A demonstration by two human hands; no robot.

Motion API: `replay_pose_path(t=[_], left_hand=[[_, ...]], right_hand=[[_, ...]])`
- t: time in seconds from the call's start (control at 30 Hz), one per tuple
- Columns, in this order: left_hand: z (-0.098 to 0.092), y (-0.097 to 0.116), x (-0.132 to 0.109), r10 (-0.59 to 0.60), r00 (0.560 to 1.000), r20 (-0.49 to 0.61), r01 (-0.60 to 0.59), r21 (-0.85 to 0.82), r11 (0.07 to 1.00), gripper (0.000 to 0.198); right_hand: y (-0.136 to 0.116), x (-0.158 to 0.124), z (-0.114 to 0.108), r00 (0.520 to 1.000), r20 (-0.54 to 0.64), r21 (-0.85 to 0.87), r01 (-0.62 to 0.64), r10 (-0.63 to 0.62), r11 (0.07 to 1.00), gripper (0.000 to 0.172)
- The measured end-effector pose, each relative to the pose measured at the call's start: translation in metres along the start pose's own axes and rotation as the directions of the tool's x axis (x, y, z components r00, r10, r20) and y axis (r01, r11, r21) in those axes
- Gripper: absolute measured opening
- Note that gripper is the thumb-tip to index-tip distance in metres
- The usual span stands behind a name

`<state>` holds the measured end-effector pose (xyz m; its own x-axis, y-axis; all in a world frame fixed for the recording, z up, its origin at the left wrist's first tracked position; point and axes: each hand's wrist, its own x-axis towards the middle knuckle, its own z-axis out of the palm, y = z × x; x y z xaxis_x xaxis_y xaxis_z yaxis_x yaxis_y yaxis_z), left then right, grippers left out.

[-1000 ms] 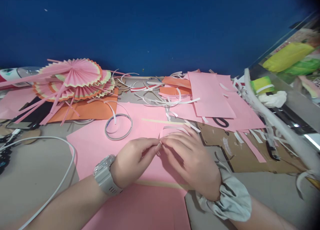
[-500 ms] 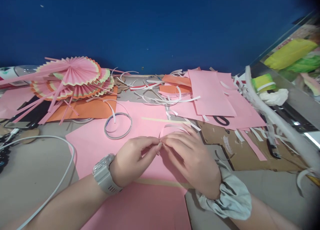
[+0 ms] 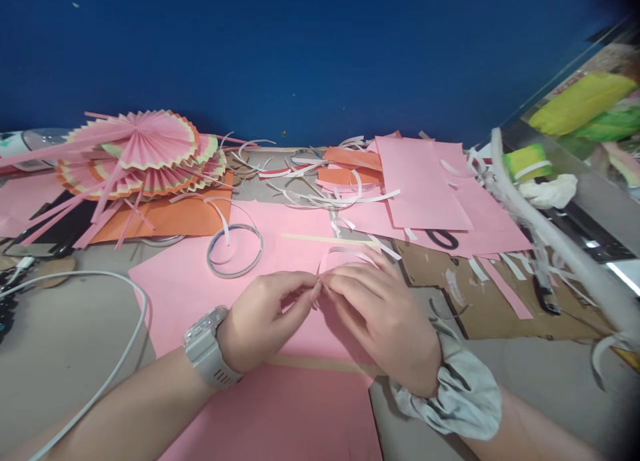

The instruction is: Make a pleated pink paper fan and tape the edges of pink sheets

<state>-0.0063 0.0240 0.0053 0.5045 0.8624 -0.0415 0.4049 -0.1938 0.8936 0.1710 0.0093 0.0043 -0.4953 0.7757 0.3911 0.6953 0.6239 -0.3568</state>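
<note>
My left hand (image 3: 273, 317) and my right hand (image 3: 383, 321) meet fingertip to fingertip over a large pink paper sheet (image 3: 177, 294). Both are closed in a pinch on a thin pale strip (image 3: 345, 251), which curves up behind the right fingers. The pinched end is mostly hidden, and I cannot make out its details. Left of the hands, a thin ring like a nearly used-up tape roll (image 3: 210, 257) lies on the pink sheet. Pale yellow strips of tape (image 3: 310, 363) run across the paper, one just below my hands and another beyond them.
Folded paper fans (image 3: 155, 141) in pink, orange and yellow lie back left on orange paper (image 3: 210, 217). White curled strips (image 3: 320, 197) are strewn behind. Pink sheets (image 3: 425, 187) and cardboard (image 3: 480, 307) sit at right. A white cable (image 3: 143, 314) loops at left; a blue panel (image 3: 300, 54) stands behind.
Both hands keep their pinch in nearly the same spot, with only a tiny shift of the fingertips. The whole view has moved slightly.
</note>
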Motion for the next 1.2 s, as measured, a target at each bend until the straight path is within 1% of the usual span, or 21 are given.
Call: replay_pose_path(t=[0.13, 0.27, 0.33, 0.43, 0.53, 0.7, 0.8, 0.87, 0.93, 1.0, 1.1, 1.2], left_hand=[[0.0, -0.002, -0.001, 0.005, 1.0, -0.001, -0.005, 0.009, 1.0, 0.019], [0.001, -0.004, -0.003, 0.022, 1.0, -0.006, -0.022, -0.003, 1.0, 0.019], [0.001, -0.005, -0.003, 0.041, 0.999, -0.008, -0.041, 0.035, 0.999, 0.019], [0.001, -0.005, -0.002, 0.076, 0.997, 0.003, -0.076, 0.107, 0.991, 0.018], [0.001, -0.005, -0.002, 0.092, 0.996, 0.006, -0.092, 0.098, 0.991, 0.02], [0.001, -0.005, -0.002, 0.079, 0.997, 0.004, -0.079, 0.075, 0.994, 0.02], [0.001, -0.006, -0.003, 0.094, 0.996, 0.002, -0.094, 0.107, 0.99, 0.02], [0.002, -0.007, -0.004, 0.12, 0.993, 0.005, -0.119, 0.162, 0.98, 0.02], [0.003, -0.008, -0.005, 0.161, 0.987, 0.004, -0.157, 0.251, 0.955, 0.02], [0.006, -0.01, -0.006, 0.204, 0.979, -0.01, -0.185, 0.379, 0.907, 0.02], [0.01, -0.012, -0.007, 0.288, 0.957, -0.042, -0.212, 0.575, 0.79, 0.022], [0.012, -0.012, -0.006, 0.391, 0.919, -0.046, -0.259, 0.676, 0.69, 0.022]], right_hand=[[-0.001, 0.001, -0.001, 1.0, 0.009, 0.022, -0.019, 0.019, 1.0, 0.013], [-0.004, 0.002, -0.002, 0.998, 0.014, 0.092, -0.06, 0.059, 0.994, 0.013], [-0.005, 0.002, -0.002, 0.996, 0.011, 0.117, -0.084, 0.083, 0.99, 0.011], [-0.004, 0.002, -0.001, 0.994, -0.005, 0.108, -0.106, 0.107, 0.988, 0.007], [-0.003, 0.001, 0.0, 0.996, 0.0, 0.089, -0.09, 0.091, 0.992, 0.011], [-0.001, 0.001, -0.001, 0.997, 0.032, 0.081, -0.066, 0.064, 0.994, 0.013], [-0.002, 0.001, -0.002, 0.998, 0.032, 0.096, -0.063, 0.06, 0.993, 0.015], [-0.002, 0.001, -0.002, 0.998, 0.013, 0.109, -0.065, 0.064, 0.992, 0.013], [-0.002, 0.002, -0.002, 0.998, -0.005, 0.114, -0.064, 0.065, 0.991, 0.011], [-0.002, 0.002, -0.003, 0.998, -0.013, 0.106, -0.057, 0.058, 0.993, 0.012], [-0.001, 0.002, -0.004, 0.999, 0.002, 0.086, -0.039, 0.039, 0.995, 0.018], [0.001, 0.0, -0.006, 0.999, -0.004, 0.062, -0.048, 0.048, 0.997, 0.017]])
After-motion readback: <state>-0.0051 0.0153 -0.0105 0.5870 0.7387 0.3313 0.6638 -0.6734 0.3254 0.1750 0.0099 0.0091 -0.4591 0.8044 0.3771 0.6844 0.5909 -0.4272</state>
